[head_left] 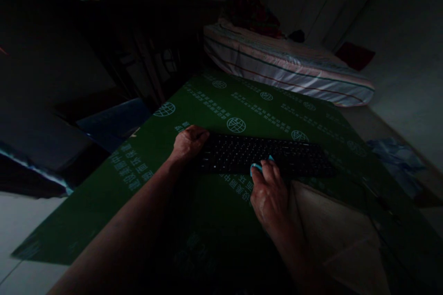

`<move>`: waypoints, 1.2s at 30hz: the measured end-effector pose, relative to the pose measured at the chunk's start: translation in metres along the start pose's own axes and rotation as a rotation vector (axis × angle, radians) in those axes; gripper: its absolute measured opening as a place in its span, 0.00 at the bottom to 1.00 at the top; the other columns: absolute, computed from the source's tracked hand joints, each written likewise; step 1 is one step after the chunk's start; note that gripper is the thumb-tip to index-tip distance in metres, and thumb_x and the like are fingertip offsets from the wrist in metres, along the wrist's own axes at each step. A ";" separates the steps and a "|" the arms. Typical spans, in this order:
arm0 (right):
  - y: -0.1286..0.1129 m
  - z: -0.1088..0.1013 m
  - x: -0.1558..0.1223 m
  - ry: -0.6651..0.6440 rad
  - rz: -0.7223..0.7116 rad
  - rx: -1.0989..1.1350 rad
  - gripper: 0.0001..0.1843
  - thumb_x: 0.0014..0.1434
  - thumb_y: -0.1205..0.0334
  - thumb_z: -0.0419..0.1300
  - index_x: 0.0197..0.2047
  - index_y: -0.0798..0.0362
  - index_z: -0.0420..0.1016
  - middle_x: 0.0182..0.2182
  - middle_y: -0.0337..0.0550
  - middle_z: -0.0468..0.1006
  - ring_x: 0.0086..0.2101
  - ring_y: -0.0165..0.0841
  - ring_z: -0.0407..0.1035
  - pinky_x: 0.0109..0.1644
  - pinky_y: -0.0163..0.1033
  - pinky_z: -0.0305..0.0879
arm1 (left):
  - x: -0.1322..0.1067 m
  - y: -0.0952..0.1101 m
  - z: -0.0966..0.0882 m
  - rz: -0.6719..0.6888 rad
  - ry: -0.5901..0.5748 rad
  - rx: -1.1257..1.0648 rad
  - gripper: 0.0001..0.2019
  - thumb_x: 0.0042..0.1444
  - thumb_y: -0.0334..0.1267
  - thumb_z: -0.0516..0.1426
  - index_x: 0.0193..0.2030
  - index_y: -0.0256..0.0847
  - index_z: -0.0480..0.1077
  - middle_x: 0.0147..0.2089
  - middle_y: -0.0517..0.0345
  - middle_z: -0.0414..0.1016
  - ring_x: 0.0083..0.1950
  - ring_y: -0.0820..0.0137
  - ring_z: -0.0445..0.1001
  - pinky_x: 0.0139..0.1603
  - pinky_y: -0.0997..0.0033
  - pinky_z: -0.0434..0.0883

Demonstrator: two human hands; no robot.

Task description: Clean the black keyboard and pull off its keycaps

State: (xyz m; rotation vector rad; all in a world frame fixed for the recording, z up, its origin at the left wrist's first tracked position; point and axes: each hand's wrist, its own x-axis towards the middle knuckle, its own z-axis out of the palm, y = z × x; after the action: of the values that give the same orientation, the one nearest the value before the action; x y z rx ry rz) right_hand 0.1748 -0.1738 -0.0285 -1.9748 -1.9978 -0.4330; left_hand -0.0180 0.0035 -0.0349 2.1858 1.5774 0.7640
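A black computer keyboard (238, 152) lies on a green printed board (207, 110). My left hand (189, 142) is closed round the keyboard's left end, its fingertips partly hidden. Over the keyboard's lower edge, right of its middle, my right hand (268, 191) pinches a small light-blue cloth (255, 167). The cloth touches the keys or lies just above them; the dim light does not show which. A bit of the same blue shows above the right fingers.
Right of my right arm lies a pale flat sheet (335, 221). A thin cable runs over the board's right side. Behind stands a bed (287, 64) with a striped cover. A dark table (166, 0) overhangs the far left, and crumpled bluish plastic (398, 161) lies at right.
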 end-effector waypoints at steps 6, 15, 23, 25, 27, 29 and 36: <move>-0.021 0.005 0.008 -0.031 -0.026 0.082 0.20 0.55 0.77 0.49 0.48 0.60 0.74 0.51 0.58 0.68 0.54 0.46 0.55 0.52 0.48 0.60 | -0.001 0.000 0.000 0.002 0.003 -0.024 0.19 0.54 0.46 0.48 0.39 0.39 0.75 0.43 0.52 0.74 0.42 0.64 0.73 0.45 0.69 0.68; -0.050 0.012 0.018 -0.095 -0.119 0.195 0.21 0.56 0.76 0.48 0.50 0.60 0.72 0.54 0.59 0.65 0.57 0.47 0.51 0.52 0.51 0.59 | -0.004 0.002 0.000 0.015 0.009 0.006 0.19 0.54 0.46 0.48 0.39 0.39 0.76 0.43 0.53 0.75 0.42 0.64 0.73 0.44 0.70 0.68; -0.048 0.013 0.014 -0.087 -0.130 0.188 0.20 0.57 0.76 0.48 0.50 0.60 0.72 0.54 0.57 0.66 0.57 0.46 0.50 0.53 0.50 0.59 | -0.005 0.003 0.000 0.007 0.001 -0.004 0.18 0.55 0.46 0.48 0.39 0.41 0.76 0.42 0.53 0.75 0.41 0.65 0.73 0.42 0.70 0.69; -0.047 0.014 0.013 -0.079 -0.124 0.191 0.20 0.56 0.76 0.48 0.49 0.60 0.72 0.53 0.57 0.66 0.57 0.45 0.51 0.54 0.49 0.58 | -0.005 0.003 0.000 0.008 -0.009 -0.009 0.18 0.55 0.45 0.48 0.39 0.40 0.75 0.43 0.53 0.75 0.41 0.64 0.73 0.42 0.70 0.69; -0.048 0.015 0.013 -0.082 -0.133 0.201 0.20 0.56 0.76 0.49 0.49 0.60 0.72 0.53 0.56 0.66 0.57 0.45 0.51 0.54 0.49 0.58 | -0.005 0.003 0.000 0.010 -0.013 -0.012 0.18 0.55 0.45 0.48 0.39 0.40 0.75 0.43 0.53 0.74 0.42 0.65 0.73 0.43 0.70 0.69; -0.049 0.015 0.015 -0.094 -0.143 0.206 0.20 0.56 0.76 0.49 0.49 0.59 0.72 0.54 0.56 0.66 0.57 0.45 0.51 0.54 0.50 0.57 | -0.005 0.004 0.000 0.007 -0.015 -0.009 0.18 0.55 0.45 0.48 0.39 0.40 0.75 0.42 0.53 0.74 0.42 0.65 0.73 0.44 0.69 0.69; -0.048 0.014 0.013 -0.071 -0.115 0.178 0.19 0.56 0.76 0.49 0.48 0.61 0.73 0.52 0.57 0.67 0.56 0.45 0.53 0.54 0.48 0.58 | -0.005 0.004 0.001 0.015 -0.010 -0.021 0.17 0.55 0.44 0.48 0.38 0.38 0.76 0.41 0.51 0.74 0.42 0.64 0.73 0.44 0.68 0.69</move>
State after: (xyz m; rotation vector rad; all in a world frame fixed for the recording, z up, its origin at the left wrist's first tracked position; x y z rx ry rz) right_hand 0.1261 -0.1570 -0.0357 -1.7974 -2.1208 -0.2048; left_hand -0.0159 -0.0025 -0.0348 2.1852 1.5436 0.7698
